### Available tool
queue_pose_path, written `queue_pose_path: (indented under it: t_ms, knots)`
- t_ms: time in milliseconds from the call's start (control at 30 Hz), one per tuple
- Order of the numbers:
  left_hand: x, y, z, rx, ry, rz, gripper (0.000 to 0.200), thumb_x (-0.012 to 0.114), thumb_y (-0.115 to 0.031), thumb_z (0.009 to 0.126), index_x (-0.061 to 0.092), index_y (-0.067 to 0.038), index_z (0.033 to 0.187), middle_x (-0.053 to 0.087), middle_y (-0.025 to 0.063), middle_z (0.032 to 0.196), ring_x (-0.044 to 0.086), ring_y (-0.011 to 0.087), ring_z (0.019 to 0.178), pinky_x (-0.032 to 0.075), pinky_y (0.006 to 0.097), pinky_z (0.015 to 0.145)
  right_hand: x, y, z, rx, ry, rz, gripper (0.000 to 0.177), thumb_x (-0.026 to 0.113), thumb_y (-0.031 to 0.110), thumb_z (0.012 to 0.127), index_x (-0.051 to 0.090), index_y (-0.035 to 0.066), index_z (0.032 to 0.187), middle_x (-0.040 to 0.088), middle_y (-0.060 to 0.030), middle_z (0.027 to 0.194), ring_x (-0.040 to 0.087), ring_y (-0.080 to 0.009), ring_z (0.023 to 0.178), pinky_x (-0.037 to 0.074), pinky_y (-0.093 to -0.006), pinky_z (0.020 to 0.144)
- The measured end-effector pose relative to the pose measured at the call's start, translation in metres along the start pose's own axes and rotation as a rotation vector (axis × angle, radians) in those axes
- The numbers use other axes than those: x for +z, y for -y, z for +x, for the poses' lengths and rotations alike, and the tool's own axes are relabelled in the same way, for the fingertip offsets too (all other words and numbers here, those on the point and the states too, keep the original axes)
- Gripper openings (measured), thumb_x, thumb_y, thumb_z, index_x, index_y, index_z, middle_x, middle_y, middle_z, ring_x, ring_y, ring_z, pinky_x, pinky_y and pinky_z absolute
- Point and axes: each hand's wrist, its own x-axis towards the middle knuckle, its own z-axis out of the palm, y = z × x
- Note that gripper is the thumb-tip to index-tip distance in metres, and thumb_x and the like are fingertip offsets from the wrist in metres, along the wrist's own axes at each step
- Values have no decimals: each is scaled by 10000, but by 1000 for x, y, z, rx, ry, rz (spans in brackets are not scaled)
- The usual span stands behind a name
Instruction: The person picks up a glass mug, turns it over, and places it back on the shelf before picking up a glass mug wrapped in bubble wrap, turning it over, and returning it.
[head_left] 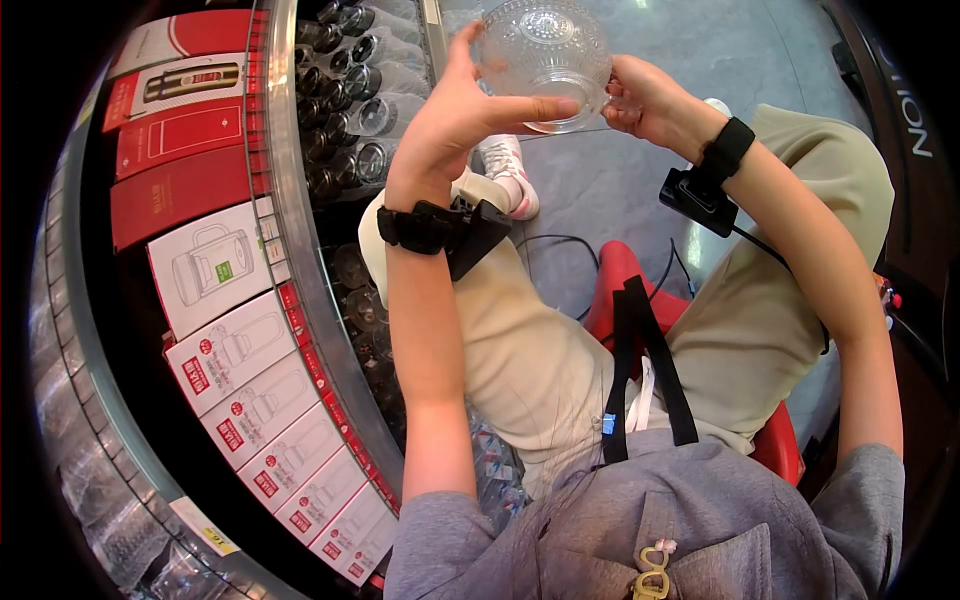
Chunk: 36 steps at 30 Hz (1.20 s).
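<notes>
A clear, patterned glass bowl (556,62) is held up in front of me, tilted so that its round foot faces me. My left hand (470,110) grips it from the left, the thumb lying across near the foot and the other fingers behind the glass. On the right, my right hand (645,100) pinches the bowl's side with bent fingers. Both wrists wear black straps with small devices, one on the left wrist (450,232) and one on the right (705,190).
Shelves on the left hold red and white product boxes (205,268) behind a metal rail. Glass jars with dark lids (370,120) stand on the lower shelf. I sit on a red stool (612,285); black cables (570,238) run over the grey floor (700,40).
</notes>
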Motion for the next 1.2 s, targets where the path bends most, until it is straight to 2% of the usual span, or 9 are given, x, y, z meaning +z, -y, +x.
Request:
queue_pose_path:
  t_ms: [67,467,1200]
  knots:
    - [0,1,1,6,-5,16,1162,864,-140,477,102,41,1336,484,224,1154,611,268,868,538,316,674,-1,-1,2,5,13,6,161,454,170,829,443,39,737,464,-46,678,496,-107,485,277,-143,309]
    - [-2,7,4,39,3,30,1176,855,-93,457,86,40,1337,454,224,1186,544,281,1006,532,332,720,0,-2,3,-18,24,5,172,458,181,840,447,33,752,447,-45,671,495,-112,487,270,-145,309]
    - [-2,7,4,32,1,37,1166,851,-98,471,81,48,1334,461,225,1177,567,274,964,527,326,721,-1,-1,1,-19,1,-17,158,445,173,829,458,35,752,465,-40,691,493,-111,487,284,-148,326]
